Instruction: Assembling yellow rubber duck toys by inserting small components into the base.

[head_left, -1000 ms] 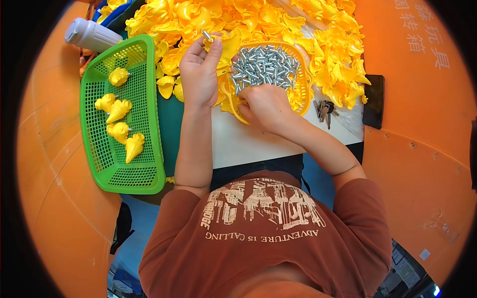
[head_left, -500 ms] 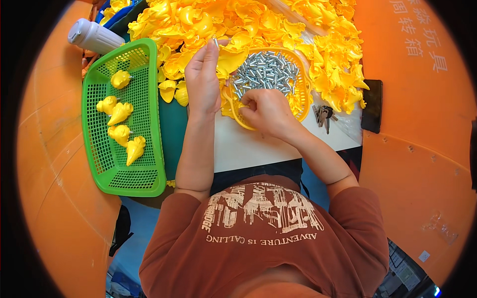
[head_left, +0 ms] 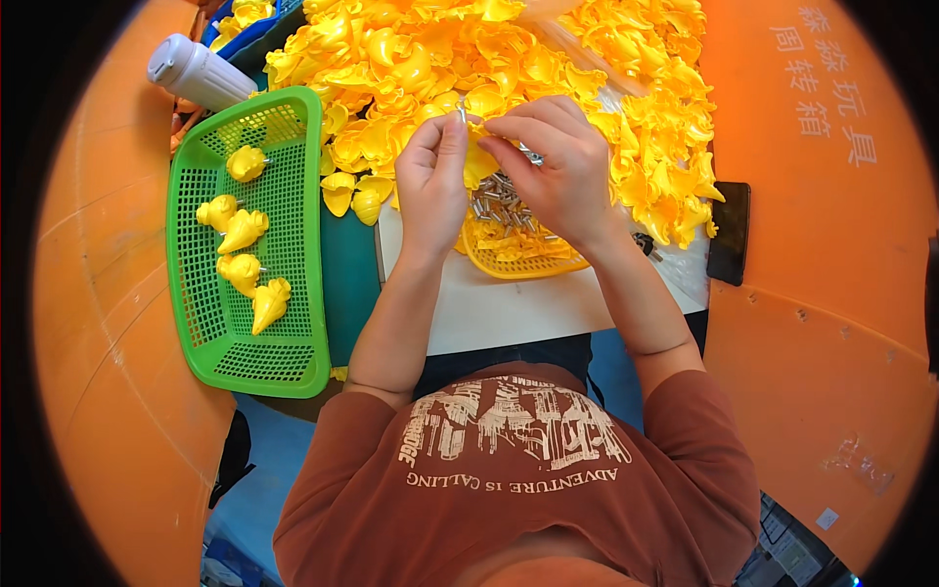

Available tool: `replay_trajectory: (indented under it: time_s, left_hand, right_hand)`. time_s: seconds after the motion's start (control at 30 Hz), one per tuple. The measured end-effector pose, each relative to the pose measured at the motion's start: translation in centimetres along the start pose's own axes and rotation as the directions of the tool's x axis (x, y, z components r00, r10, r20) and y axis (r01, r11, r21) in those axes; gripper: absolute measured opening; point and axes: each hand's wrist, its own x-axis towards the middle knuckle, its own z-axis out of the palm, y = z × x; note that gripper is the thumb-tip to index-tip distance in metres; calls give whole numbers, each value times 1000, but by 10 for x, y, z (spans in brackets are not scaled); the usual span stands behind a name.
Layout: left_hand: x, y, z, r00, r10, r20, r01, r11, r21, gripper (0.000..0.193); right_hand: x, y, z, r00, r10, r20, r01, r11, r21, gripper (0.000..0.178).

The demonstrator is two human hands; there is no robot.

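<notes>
My left hand [head_left: 430, 196] is closed, its thumb and forefinger pinching a small silvery metal pin [head_left: 462, 113] that stands up above the fingertips. Close beside it is my right hand [head_left: 565, 171], with its fingertips almost meeting the left ones. A few more metal pins [head_left: 530, 154] show between its curled fingers. Below both hands sits a yellow basket [head_left: 528, 267], partly covered by the right hand. Loose metal pins [head_left: 497, 203] lie in it over yellow plastic pieces. Whether the left hand also holds a yellow piece cannot be made out.
A green basket [head_left: 316, 254] on the left holds several yellow shaped parts [head_left: 245, 230] with metal ends. Behind it lies a grey-white bottle [head_left: 201, 73]. Yellow plastic shells [head_left: 421, 59] heap across the back. Keys [head_left: 646, 245] and a dark phone [head_left: 730, 233] lie right.
My right hand has risen out of the yellow basket with metal pins and come up to the left fingertips. My left hand has shifted slightly right and lower.
</notes>
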Motion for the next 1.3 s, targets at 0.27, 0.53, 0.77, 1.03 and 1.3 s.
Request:
replay_trajectory:
  time_s: [0.27,0.53,0.77,1.03,1.3]
  left_hand:
    - [2,0,-2,998,70,-6,-70,997,21,21]
    - [5,8,-12,988,139,-73,-136,990,46,19]
    - [14,22,-30,967,90,-240,-119,987,-106,22]
    - [21,43,-44,903,101,-417,-215,948,-236,21]
    - [22,32,-41,951,-109,-290,48,977,-208,25]
  right_hand:
    - [4,7,5,985,-159,59,164,984,-73,17]
    - [5,13,14,864,305,402,-482,733,480,19]
    - [42,26,46,766,334,549,-642,432,633,16]
    - [43,21,88,802,26,597,200,930,-308,20]
    - [42,16,47,980,-155,125,166,983,-83,21]
